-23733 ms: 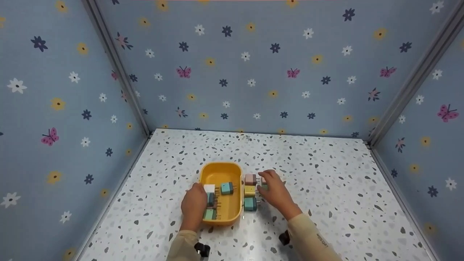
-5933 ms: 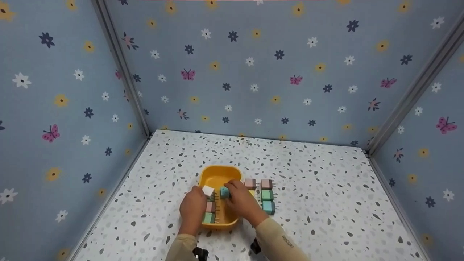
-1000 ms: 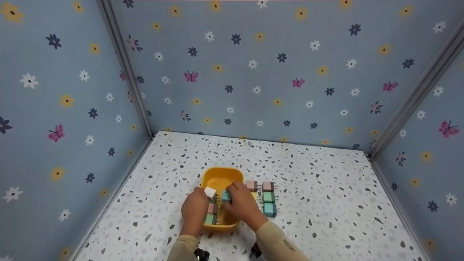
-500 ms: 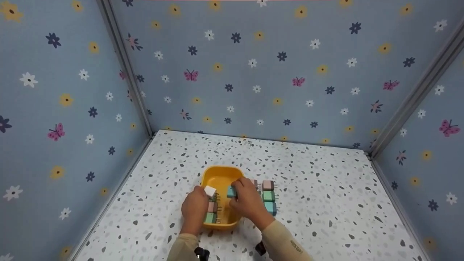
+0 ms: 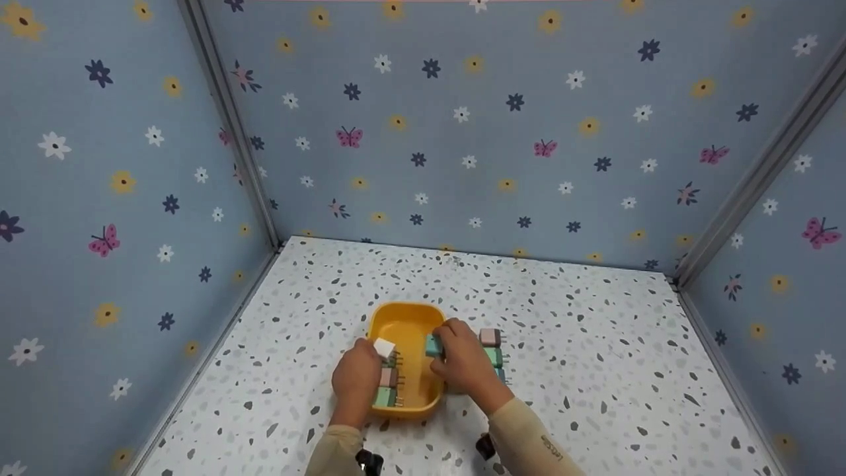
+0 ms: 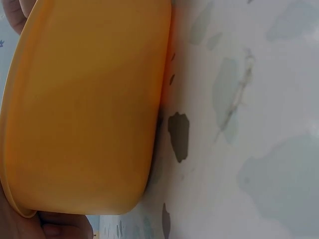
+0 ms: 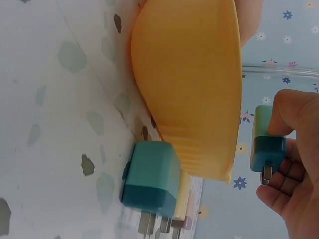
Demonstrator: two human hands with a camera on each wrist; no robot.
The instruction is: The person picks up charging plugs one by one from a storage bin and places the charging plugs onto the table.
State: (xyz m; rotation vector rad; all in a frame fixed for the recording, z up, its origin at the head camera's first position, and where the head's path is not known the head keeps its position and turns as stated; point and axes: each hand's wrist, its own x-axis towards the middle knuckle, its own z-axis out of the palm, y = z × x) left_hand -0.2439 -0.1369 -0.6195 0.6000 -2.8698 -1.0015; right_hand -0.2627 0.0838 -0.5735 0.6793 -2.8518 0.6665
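In the head view a yellow bin stands on the speckled tabletop. My left hand grips its left wall; the left wrist view shows fingers at the rim. Inside, along the left side, are a tilted white charger plug, a pink one and a light green one, prongs pointing right. My right hand pinches a teal charger plug above the bin's right side. The right wrist view shows that plug between thumb and fingers, prongs exposed.
Right of the bin, a column of plugs holds a pink one, a green one and a partly covered blue one. A nearer column by the bin, with a teal plug, is hidden behind my right hand in the head view. Patterned walls surround the tabletop.
Over the last second my right hand carries the teal plug rightward from the bin's middle toward its right rim. The left hand stays put. Since the oldest frame, the outer column has gained plugs.
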